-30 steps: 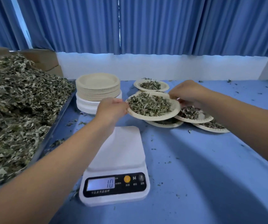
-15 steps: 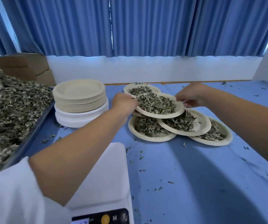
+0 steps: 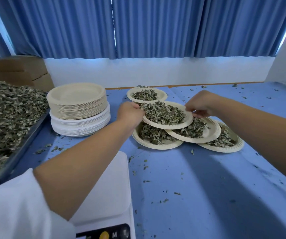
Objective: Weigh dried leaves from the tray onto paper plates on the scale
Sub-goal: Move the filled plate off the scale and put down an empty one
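Paper plate (image 3: pixel 188 119) heaped with dried leaves (image 3: pixel 163 112), held at opposite rims; left hand (image 3: pixel 130 114) curled round the left edge, right hand (image 3: pixel 201 106) pinching the right edge; positioned over overlapping filled plates (image 3: pixel 213 133) on blue table (image 3: pixel 207 187), contact with them indeterminate; white scale (image 3: pixel 114 183) at near edge, partly behind left forearm, well apart from held plate; tray (image 3: pixel 21 147) of loose leaves (image 3: pixel 5 114) at far left; stack of empty plates (image 3: pixel 77 102) between tray and filled plates.
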The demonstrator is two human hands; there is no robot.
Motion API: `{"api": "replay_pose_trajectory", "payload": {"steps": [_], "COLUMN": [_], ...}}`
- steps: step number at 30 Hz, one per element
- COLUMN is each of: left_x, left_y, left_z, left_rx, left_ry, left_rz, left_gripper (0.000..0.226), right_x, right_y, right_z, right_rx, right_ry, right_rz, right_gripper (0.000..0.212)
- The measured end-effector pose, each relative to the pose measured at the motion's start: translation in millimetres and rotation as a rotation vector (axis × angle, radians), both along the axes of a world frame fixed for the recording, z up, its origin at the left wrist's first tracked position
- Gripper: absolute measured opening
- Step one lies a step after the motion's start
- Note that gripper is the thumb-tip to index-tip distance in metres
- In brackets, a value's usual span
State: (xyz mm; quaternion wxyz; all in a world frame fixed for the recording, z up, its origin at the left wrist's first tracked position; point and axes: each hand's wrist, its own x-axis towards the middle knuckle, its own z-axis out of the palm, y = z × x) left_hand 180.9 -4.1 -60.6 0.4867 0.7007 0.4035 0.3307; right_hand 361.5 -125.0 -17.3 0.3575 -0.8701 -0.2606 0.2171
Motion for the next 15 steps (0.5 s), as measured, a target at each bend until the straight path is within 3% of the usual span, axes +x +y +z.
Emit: {"api": "replay_pose_trajectory", "payload": {"steps": [1,2,3,9,15], "left_x": [-0.8,-0.2,-0.1,-2.4,-8.4], "left_y": [-2.6,-1.9,-2.0,-1.6,-2.6], "left_z": [1.1,0.2,-1.1,-8.6,-4.3], "left_rx": [0.014,0.033,0.042,0.088,0.158], "left_ry": [0.016,0.017,0.017,0.07,0.121], "left_rz": [0.003,0.013,0.016,0.033,0.036], "left_gripper": [0.015,0.017,0.026,0.021,0.029], "right_x": [-1.2,-2.9,-2.3,0.9,-9.0], "right_y": [0.0,-0.3,-0.2,-0.4,-1.6], "right_z": [-0.9,-1.1,-2.0,-5.2,-3.5], "right_rx": [-0.007,-0.011,-0.007,0.018,-0.051], "right_ry": [-0.01,-0.02,-0.03,-0.066,-0.322], "right_rz": [0.001,-0.002,-0.001,-0.009,0.001], "right_gripper": [0.015,0.008,0.009,0.017,0.027]}}
